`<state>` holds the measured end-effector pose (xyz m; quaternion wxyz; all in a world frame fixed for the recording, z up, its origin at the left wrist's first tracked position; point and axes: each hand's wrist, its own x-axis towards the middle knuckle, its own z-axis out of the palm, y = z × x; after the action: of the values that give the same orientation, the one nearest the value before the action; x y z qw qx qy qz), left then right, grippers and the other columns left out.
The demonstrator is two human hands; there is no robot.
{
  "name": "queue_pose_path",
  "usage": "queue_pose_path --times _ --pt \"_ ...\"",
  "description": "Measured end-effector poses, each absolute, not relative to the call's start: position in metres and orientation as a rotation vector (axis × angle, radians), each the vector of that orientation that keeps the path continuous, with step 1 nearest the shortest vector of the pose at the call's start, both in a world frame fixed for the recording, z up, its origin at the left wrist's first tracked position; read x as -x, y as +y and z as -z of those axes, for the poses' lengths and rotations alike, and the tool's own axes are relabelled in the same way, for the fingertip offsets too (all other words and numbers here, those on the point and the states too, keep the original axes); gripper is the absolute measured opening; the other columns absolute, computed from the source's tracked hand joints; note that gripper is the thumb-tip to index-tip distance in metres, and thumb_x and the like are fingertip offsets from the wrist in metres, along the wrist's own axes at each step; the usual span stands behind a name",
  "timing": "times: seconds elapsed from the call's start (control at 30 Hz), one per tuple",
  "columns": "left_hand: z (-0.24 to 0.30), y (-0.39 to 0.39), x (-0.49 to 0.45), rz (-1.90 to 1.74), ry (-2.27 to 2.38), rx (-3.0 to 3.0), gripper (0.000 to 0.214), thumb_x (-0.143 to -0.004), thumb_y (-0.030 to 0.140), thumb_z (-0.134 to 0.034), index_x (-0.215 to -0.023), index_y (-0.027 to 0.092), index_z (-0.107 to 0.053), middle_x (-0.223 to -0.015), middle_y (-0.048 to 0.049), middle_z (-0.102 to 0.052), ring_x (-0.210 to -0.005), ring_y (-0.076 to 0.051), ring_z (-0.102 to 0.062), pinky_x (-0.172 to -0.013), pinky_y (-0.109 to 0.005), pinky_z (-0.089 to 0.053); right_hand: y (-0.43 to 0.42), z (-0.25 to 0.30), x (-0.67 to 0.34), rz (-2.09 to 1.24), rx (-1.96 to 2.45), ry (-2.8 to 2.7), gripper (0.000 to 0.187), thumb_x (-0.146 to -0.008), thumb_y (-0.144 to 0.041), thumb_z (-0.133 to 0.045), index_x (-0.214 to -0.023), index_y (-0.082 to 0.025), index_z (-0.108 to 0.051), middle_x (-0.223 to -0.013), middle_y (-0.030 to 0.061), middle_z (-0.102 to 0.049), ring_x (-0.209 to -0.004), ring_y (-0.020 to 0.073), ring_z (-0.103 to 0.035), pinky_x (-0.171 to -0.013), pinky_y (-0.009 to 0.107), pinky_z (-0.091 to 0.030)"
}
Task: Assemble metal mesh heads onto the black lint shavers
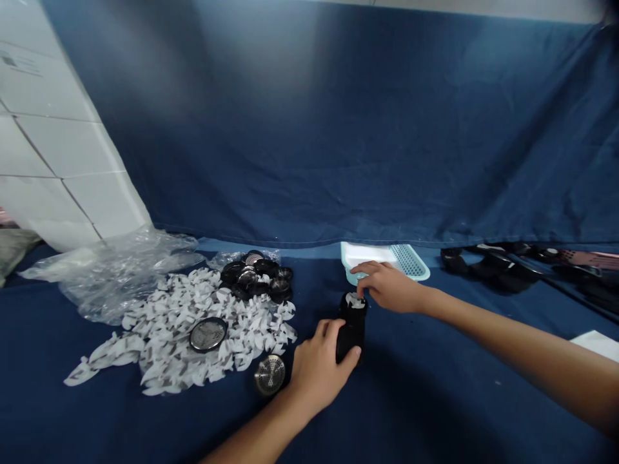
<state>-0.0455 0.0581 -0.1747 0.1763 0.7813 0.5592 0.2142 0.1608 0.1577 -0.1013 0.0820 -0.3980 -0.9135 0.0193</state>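
My left hand (319,368) is wrapped around the lower part of a black handheld device (351,330) lying on the blue cloth. My right hand (387,285) is at the device's top end, its fingers pinched on a small white piece (355,300) sitting in the head. A round metal mesh cap (269,374) lies just left of my left hand. Another mesh cap in a black ring (207,334) rests on a heap of small white blade pieces (186,328).
A cluster of black rings and mesh caps (258,277) sits behind the white heap. Crumpled clear plastic bag (116,270) lies at left, a light blue tray (387,260) behind my right hand, more black devices (503,265) at right. White boxes (53,142) stand far left.
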Motion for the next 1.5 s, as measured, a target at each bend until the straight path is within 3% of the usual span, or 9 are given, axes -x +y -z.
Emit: queue_pose_path --times 0.2,0.4,0.6,0.87,1.07,1.17,1.27,1.37,1.5 --pt "0.175 0.059 0.046 -0.607 1.593 -2.208 0.043 -0.090 0.046 -0.047 -0.128 0.026 -0.048 -0.129 -0.0050 -0.058 -0.097 -0.030 -0.069 -0.081 -0.045 -0.054 0.149 0.098 -0.161 -0.107 1.122 -2.800 0.050 -0.073 0.007 -0.044 -0.093 -0.028 -0.073 -0.141 0.0056 -0.052 -0.131 0.0258 -0.046 -0.103 0.050 -0.040" --pt "0.176 0.059 0.046 -0.601 1.609 -2.215 0.043 -0.091 0.047 -0.045 -0.128 0.025 -0.048 -0.129 -0.0056 -0.058 -0.098 -0.030 -0.068 -0.082 -0.046 -0.054 0.149 0.098 -0.159 -0.043 1.081 -2.813 0.054 -0.071 0.009 -0.045 -0.104 -0.025 -0.071 -0.147 0.0098 -0.044 -0.135 0.0339 -0.040 -0.105 0.058 -0.035" --pt "0.176 0.058 0.045 -0.593 1.617 -2.226 0.043 -0.090 0.047 -0.046 -0.128 0.027 -0.048 -0.131 -0.0053 -0.058 -0.096 -0.030 -0.069 -0.081 -0.044 -0.054 0.149 0.098 -0.163 -0.079 1.018 -2.843 0.050 -0.074 0.008 -0.043 -0.100 -0.024 -0.071 -0.149 0.0064 -0.041 -0.136 0.0299 -0.041 -0.106 0.052 -0.038" --pt "0.175 0.058 0.044 -0.586 1.621 -2.230 0.043 -0.090 0.047 -0.046 -0.128 0.027 -0.048 -0.131 -0.0048 -0.058 -0.098 -0.030 -0.069 -0.081 -0.044 -0.054 0.151 0.099 -0.162 -0.039 1.046 -2.859 0.065 -0.073 0.008 -0.045 -0.121 -0.031 -0.065 -0.150 0.0070 -0.041 -0.136 0.0306 -0.040 -0.107 0.052 -0.036" --pt "0.176 0.058 0.045 -0.575 1.614 -2.233 0.043 -0.090 0.047 -0.046 -0.129 0.027 -0.048 -0.132 -0.0043 -0.057 -0.097 -0.029 -0.069 -0.081 -0.042 -0.053 0.151 0.098 -0.163 0.025 1.138 -2.819 0.044 -0.071 0.006 -0.048 -0.101 -0.018 -0.072 -0.145 0.0156 -0.046 -0.136 0.0366 -0.037 -0.106 0.058 -0.033" --pt "0.176 0.058 0.045 -0.569 1.617 -2.231 0.044 -0.090 0.047 -0.046 -0.129 0.027 -0.047 -0.132 -0.0051 -0.057 -0.097 -0.028 -0.069 -0.081 -0.040 -0.053 0.149 0.095 -0.165 -0.021 1.136 -2.834 0.041 -0.074 0.005 -0.046 -0.093 -0.021 -0.072 -0.144 0.0119 -0.047 -0.136 0.0319 -0.040 -0.107 0.055 -0.035" --pt "0.176 0.058 0.045 -0.569 1.627 -2.226 0.043 -0.091 0.048 -0.045 -0.128 0.026 -0.048 -0.132 -0.0059 -0.057 -0.098 -0.028 -0.069 -0.082 -0.039 -0.052 0.147 0.093 -0.165 -0.082 1.108 -2.862 0.052 -0.076 0.005 -0.043 -0.105 -0.029 -0.070 -0.147 0.0059 -0.045 -0.135 0.0266 -0.042 -0.105 0.049 -0.039" --pt "0.175 0.058 0.045 -0.567 1.626 -2.229 0.043 -0.091 0.048 -0.044 -0.128 0.027 -0.048 -0.131 -0.0057 -0.057 -0.097 -0.028 -0.069 -0.081 -0.040 -0.053 0.146 0.095 -0.163 -0.092 1.100 -2.870 0.061 -0.076 0.006 -0.043 -0.119 -0.033 -0.064 -0.150 0.0052 -0.041 -0.135 0.0277 -0.042 -0.104 0.049 -0.040" --pt "0.174 0.058 0.045 -0.570 1.621 -2.234 0.043 -0.091 0.047 -0.046 -0.128 0.026 -0.048 -0.131 -0.0055 -0.058 -0.096 -0.029 -0.069 -0.080 -0.041 -0.053 0.147 0.096 -0.163 -0.027 1.129 -2.848 0.061 -0.071 0.007 -0.046 -0.119 -0.025 -0.065 -0.149 0.0114 -0.041 -0.135 0.0354 -0.039 -0.105 0.056 -0.036"
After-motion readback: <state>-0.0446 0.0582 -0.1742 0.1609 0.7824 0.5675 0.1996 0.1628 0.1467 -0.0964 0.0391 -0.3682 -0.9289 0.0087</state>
